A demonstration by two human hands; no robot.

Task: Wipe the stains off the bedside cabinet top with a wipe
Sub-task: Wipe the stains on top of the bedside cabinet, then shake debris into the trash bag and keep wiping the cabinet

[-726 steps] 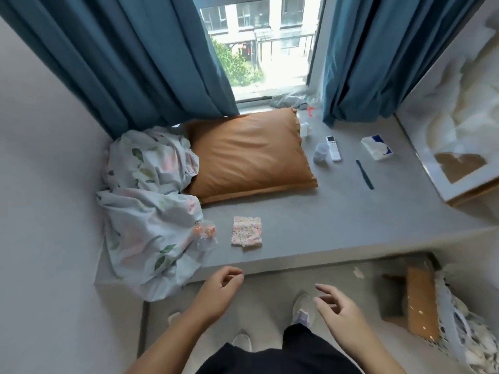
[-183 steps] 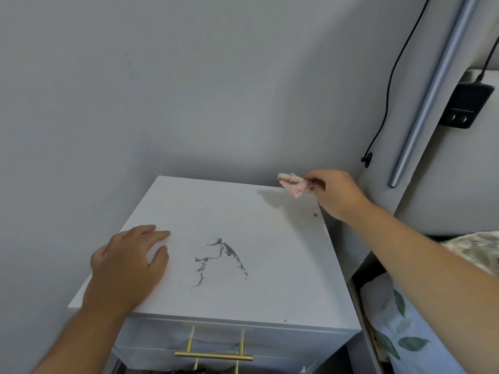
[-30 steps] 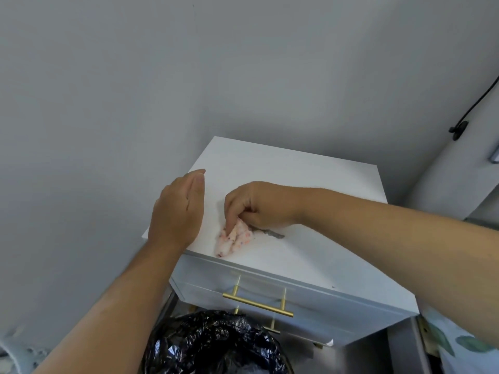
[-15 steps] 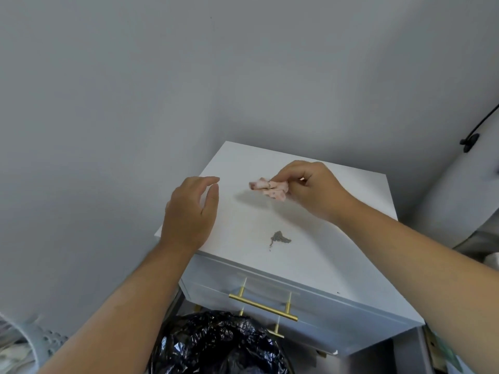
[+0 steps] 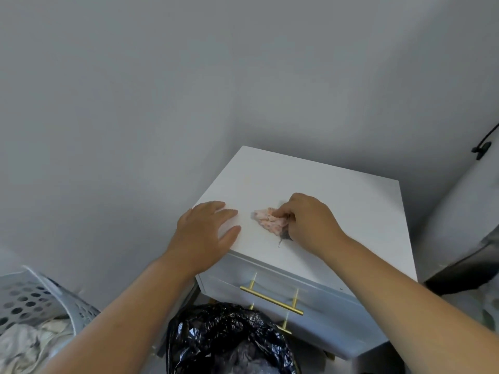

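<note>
The white bedside cabinet top (image 5: 351,206) fills the middle of the head view. My right hand (image 5: 310,222) is shut on a crumpled pink patterned wipe (image 5: 268,222) and presses it on the top near the front edge. A dark grey stain (image 5: 283,237) peeks out under the wipe and my right hand; most of it is hidden. My left hand (image 5: 205,233) lies flat on the front left corner of the top, fingers spread, holding nothing.
The cabinet's drawer front carries a gold bar handle (image 5: 271,300). A bin lined with a black plastic bag (image 5: 229,344) stands below the drawer. A perforated white laundry basket (image 5: 29,306) sits at lower left. Grey wall (image 5: 189,90) borders the cabinet behind and left.
My right hand has brought the wipe from the back of the top down onto the stain, which was in full view half a second ago. My left hand has stayed on the corner.
</note>
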